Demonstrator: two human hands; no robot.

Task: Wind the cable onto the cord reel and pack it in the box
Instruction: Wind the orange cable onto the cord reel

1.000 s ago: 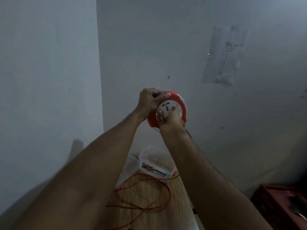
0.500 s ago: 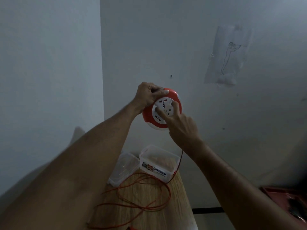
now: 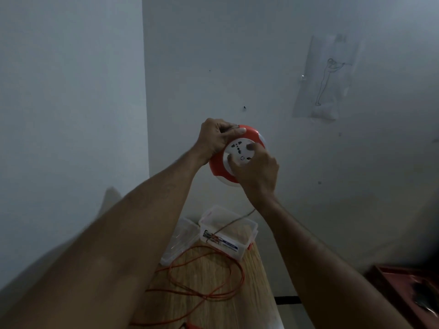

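Note:
I hold a round red cord reel [image 3: 251,135] with a white socket face [image 3: 238,151] up in front of the wall. My left hand [image 3: 213,137] grips its upper left rim. My right hand [image 3: 257,173] presses fingers onto the white face from the lower right. An orange cable [image 3: 206,276] hangs from the reel and lies in loose loops on the wooden table [image 3: 213,309]. A clear plastic box [image 3: 228,231] stands open at the table's far end, its lid [image 3: 180,241] beside it on the left.
Two grey walls meet in a corner at the left. A sheet of paper with a line drawing [image 3: 325,79] is stuck on the wall. A dark red tray [image 3: 408,290] sits low at the right, off the table.
My right hand has turned on the white face, shifting from its lower middle to its lower right. The cable below has swung and blurred. My left hand kept its grip on the rim.

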